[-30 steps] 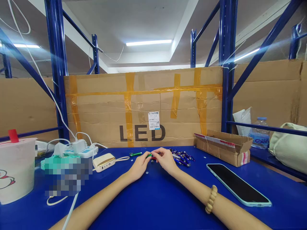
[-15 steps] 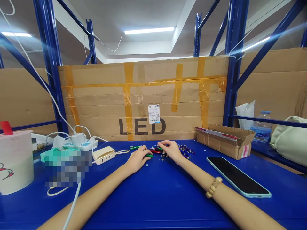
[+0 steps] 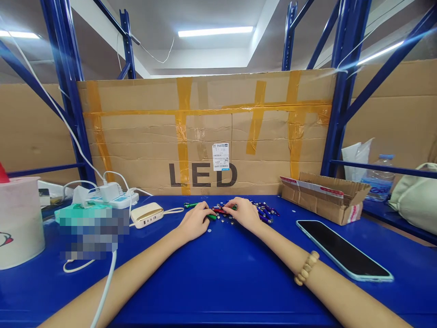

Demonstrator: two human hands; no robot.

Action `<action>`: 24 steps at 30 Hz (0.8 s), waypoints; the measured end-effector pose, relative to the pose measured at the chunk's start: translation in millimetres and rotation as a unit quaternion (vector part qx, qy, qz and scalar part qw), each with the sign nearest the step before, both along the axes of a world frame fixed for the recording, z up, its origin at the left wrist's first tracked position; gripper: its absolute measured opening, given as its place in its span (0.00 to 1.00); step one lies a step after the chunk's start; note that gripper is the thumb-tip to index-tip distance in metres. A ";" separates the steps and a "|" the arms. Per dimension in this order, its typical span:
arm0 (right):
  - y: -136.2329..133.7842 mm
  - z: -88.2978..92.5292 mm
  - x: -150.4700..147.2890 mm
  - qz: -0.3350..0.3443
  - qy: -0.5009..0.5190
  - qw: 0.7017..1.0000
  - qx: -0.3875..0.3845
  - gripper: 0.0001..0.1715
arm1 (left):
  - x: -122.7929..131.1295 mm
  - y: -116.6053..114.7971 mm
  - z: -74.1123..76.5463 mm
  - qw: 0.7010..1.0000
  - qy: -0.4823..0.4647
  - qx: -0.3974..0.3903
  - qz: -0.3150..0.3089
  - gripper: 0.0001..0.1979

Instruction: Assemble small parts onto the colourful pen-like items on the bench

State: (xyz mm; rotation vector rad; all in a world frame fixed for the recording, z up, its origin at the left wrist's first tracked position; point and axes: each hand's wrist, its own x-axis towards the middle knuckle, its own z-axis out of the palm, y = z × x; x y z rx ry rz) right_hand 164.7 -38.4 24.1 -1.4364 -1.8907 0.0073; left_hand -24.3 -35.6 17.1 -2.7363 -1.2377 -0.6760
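Green pen (image 3: 212, 217) flat on the blue bench (image 3: 218, 282), poking out from under the fingertips of the left hand (image 3: 195, 222); fingers curled over it, pinched or merely pressed, impossible to tell. Right hand (image 3: 244, 213) just beside, fingers bent down onto a red pen (image 3: 220, 210) and small silver discs (image 3: 232, 223), grip likewise hidden; heap of blue pens (image 3: 265, 211) just beyond. Best to keep wrists resting low, pinch near the pen's end, and avoid scattering the loose discs.
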 end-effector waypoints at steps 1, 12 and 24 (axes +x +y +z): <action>-0.6 0.5 0.0 -0.011 -0.028 1.000 0.000 0.09 | -0.1 -0.4 0.2 1.000 -0.001 -0.015 -0.013 0.19; -5.9 10.7 1.0 -0.051 -0.075 0.996 -0.021 0.08 | 5.2 5.9 -6.1 0.984 -0.078 -0.071 -0.147 0.21; -10.6 2.7 -7.8 0.176 -0.126 0.976 -0.008 0.08 | -45.4 38.0 4.1 0.972 -0.026 0.080 0.217 0.18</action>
